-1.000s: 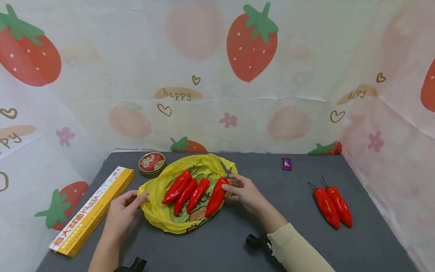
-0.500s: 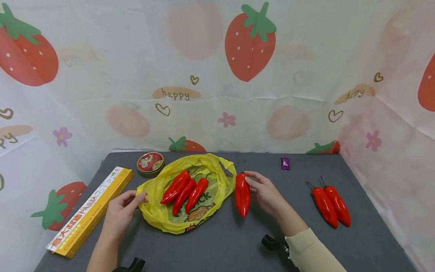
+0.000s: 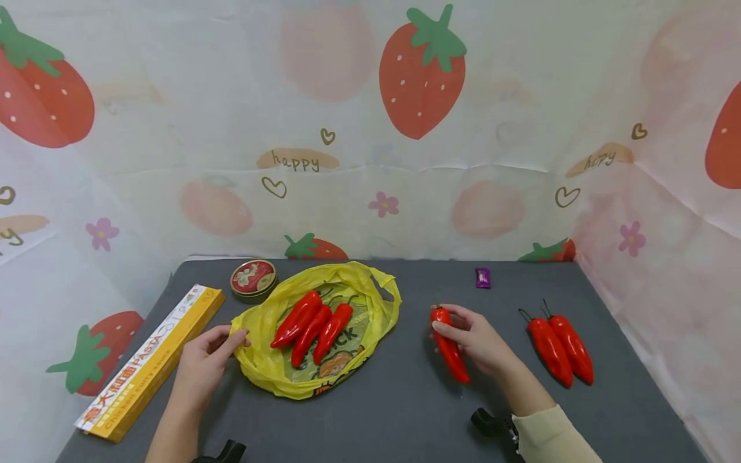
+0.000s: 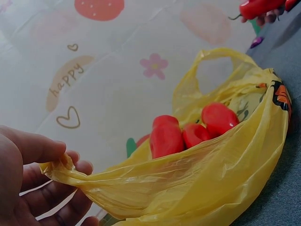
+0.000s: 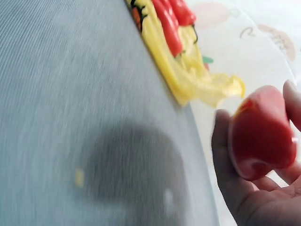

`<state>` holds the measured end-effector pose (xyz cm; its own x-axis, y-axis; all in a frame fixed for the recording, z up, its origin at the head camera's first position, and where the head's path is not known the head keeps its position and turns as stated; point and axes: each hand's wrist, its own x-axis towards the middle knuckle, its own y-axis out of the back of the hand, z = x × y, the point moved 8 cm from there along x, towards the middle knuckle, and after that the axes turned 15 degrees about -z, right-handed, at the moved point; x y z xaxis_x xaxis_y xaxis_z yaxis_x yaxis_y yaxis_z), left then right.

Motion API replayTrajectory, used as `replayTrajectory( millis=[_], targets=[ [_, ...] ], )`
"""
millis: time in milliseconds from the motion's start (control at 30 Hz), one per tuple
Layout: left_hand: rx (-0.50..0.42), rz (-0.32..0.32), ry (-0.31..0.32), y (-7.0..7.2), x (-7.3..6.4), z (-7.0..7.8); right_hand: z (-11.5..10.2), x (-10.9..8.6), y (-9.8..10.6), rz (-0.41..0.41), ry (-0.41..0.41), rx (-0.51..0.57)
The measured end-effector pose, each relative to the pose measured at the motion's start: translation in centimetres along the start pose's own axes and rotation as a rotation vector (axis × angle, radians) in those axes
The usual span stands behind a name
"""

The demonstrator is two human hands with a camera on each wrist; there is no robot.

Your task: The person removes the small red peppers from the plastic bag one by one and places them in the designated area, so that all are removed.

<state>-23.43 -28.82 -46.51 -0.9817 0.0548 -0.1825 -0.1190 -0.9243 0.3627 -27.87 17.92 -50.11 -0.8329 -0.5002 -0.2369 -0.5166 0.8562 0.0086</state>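
Note:
My left hand (image 3: 202, 363) pinches the left rim of a yellow plastic bag (image 3: 260, 370) between thumb and fingers; the left wrist view shows the bunched edge of the bag (image 4: 188, 183) in that grip. Three red peppers (image 3: 309, 331) lie inside the open bag. To the right of the bag, my right hand (image 3: 477, 341) grips another red pepper (image 3: 450, 350) near its stem end, tip pointing down and right. In the right wrist view this pepper (image 5: 263, 134) sits between thumb and fingers, above the table.
Two red peppers (image 3: 560, 350) lie side by side on the grey table (image 3: 405, 411) at the right. A small purple packet (image 3: 483, 278) is near the back edge. A round red tin (image 3: 253, 280) stands behind the bag, and a long yellow pasta box (image 3: 153, 360) lies left.
My right hand has lifted one pepper out of the bag and carried it right, away from the bag's rim. My left hand keeps its hold on the bag.

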Motion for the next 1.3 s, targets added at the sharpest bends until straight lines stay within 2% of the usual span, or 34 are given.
replayTrajectory(
  millis=[167,400,700,833,1067,1300],
  targets=[
    [0.009,-0.001,-0.005,0.0,0.0,0.0,0.7,-1.5,2.4,0.095,-0.043,-0.096],
    [0.006,-0.003,-0.013,-0.1,-0.1,0.1,0.8,-3.5,4.3,0.09,-0.049,-0.16],
    [-0.012,-0.004,-0.018,-0.1,0.0,0.0,0.8,-5.9,6.4,0.164,-0.107,-0.276],
    [-0.01,-0.005,-0.015,-0.1,0.1,-0.1,0.3,-6.8,7.3,0.181,-0.095,-0.299],
    [0.0,-0.008,-0.019,-0.2,0.0,0.4,-0.5,-8.5,9.1,0.293,-0.146,-0.52],
    [0.013,-0.009,-0.023,-0.2,0.0,0.4,-1.0,-9.7,10.2,0.374,-0.144,-0.715]
  ],
)
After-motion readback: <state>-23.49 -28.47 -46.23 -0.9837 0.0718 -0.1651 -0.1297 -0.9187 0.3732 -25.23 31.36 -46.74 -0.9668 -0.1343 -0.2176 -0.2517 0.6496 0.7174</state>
